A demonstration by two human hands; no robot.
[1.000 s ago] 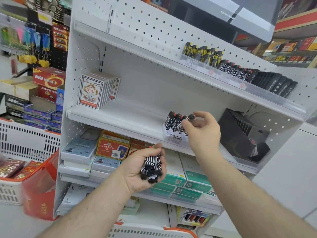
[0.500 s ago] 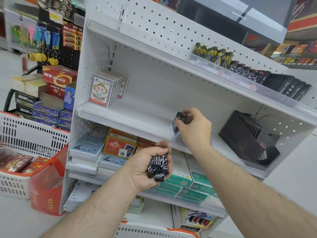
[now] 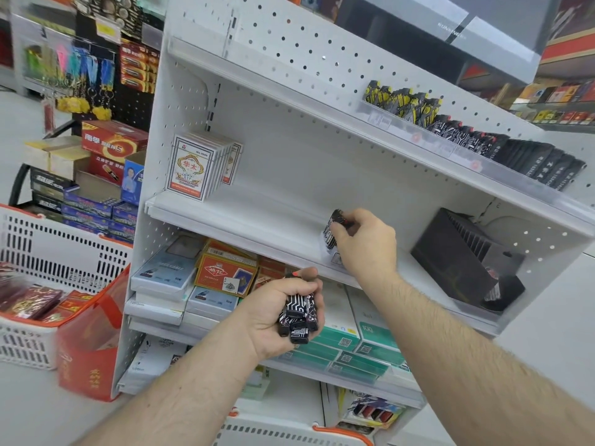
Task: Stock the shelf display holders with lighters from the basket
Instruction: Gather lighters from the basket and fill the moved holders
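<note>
My left hand grips a bunch of black-and-white patterned lighters in front of the lower shelves. My right hand reaches onto the middle shelf, its fingers curled round the lighters that stand in a small clear display holder at the shelf's front edge. The hand hides most of that holder. A black ribbed display holder sits further right on the same shelf. The top shelf carries a row of yellow-black, patterned and plain black lighters.
A stack of playing-card boxes stands at the middle shelf's left. Boxed goods fill the lower shelves. A white and orange basket with red packs sits at the left; another basket rim shows at the bottom.
My right hand has gone from holding a lighter above the clear holder to closing down over the lighters in it. My left hand kept its bunch; the view shifted slightly.
</note>
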